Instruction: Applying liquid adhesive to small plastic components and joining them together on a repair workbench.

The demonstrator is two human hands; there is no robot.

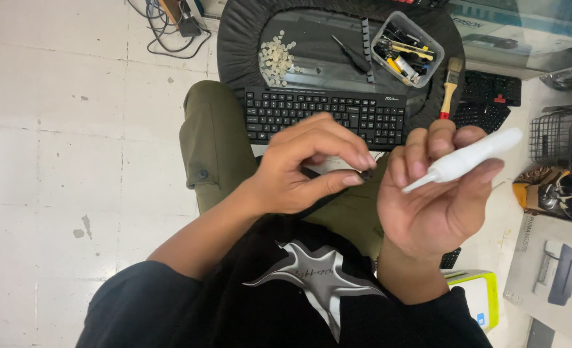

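While the left hand (312, 164) pinches a small dark key part (367, 174) w/ fingertips, the right hand (437, 187) grips a white glue tube (470, 158), nozzle aimed at 8 o'clock. Best to steady both hands over the lap and touch just the nozzle tip to the part; keyboard (328, 116) sits at 12 o'clock.

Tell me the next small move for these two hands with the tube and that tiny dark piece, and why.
Probably bring the white tube's nozzle across to the small dark piece. The right hand holds the tube with its tip aimed at the left hand, whose fingers pinch the piece close by, and a gap remains between tip and piece.
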